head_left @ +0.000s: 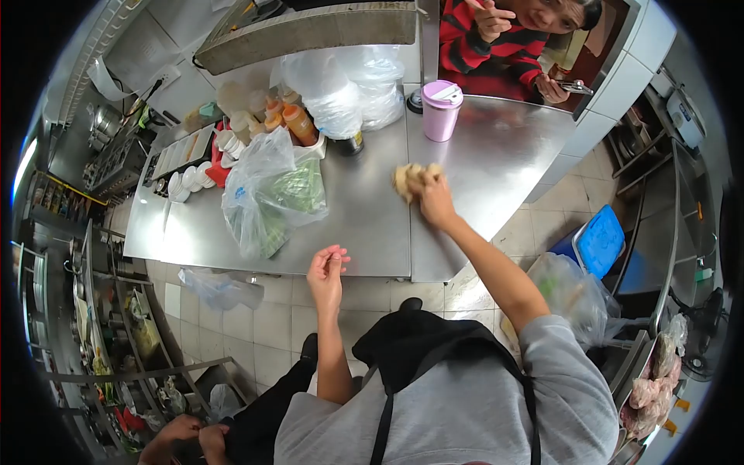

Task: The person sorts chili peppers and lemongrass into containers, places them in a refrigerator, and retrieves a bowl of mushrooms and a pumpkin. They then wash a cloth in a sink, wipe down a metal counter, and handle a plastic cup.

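Observation:
My right hand [435, 200] is closed on a crumpled yellowish cloth [404, 183], which it presses on the steel counter [364, 209]. My left hand [327, 273] hovers at the counter's front edge, fingers loosely bent and nothing visible in them. Beyond the cloth stands a pink lidded tumbler [439, 116]. To the left, nearest my left hand, lies a clear plastic bag [252, 182] with green leaves in it.
Sauce bottles [298, 122] and wrapped plastic bags [341, 89] stand at the back. A metal shelf [310, 35] overhangs them. Across the opening, a person in a striped sleeve [465, 50] holds a phone [573, 87]. Another person's hands [194, 438] show lower left. A blue cooler [597, 240] sits right.

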`<state>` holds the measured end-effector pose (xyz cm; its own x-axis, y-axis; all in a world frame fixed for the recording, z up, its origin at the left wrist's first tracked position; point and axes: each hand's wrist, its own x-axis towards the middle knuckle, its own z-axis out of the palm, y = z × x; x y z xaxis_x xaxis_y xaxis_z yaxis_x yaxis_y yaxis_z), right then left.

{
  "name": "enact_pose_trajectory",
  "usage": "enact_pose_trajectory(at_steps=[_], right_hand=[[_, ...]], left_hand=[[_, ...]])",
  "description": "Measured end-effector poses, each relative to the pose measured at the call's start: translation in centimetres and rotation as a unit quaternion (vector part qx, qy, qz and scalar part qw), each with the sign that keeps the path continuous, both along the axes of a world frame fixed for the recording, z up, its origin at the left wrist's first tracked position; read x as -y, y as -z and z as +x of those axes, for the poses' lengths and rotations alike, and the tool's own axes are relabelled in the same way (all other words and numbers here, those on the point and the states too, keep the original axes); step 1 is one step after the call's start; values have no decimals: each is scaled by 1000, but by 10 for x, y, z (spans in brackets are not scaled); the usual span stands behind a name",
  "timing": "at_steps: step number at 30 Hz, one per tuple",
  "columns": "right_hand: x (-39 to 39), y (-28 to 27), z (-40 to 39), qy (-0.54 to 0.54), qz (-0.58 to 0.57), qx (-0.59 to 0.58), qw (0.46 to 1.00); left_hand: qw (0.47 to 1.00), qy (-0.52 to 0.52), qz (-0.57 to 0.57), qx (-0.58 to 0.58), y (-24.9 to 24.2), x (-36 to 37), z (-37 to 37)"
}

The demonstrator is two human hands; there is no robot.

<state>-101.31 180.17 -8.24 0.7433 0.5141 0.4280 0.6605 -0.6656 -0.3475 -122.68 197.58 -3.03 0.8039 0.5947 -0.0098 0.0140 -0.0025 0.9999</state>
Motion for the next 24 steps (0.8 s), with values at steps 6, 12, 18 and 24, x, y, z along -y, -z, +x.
enact_pose_trajectory(at_steps=[6,12,18,24], right_hand=[[-2,8,-151,-271,23,-110,956],[15,-39,-132,-298,67,-184,934],[59,-33,-48,-114,-8,-105,988],[54,-17,-115,-188,-19,-92,978]], left_hand=[[999,-35,-22,-8,-3,-3,2],[1000,1,0,14,-18,5,9],[1000,19,-4,-5,-11,13,6],[1000,21,6,-8,-6,16,7]])
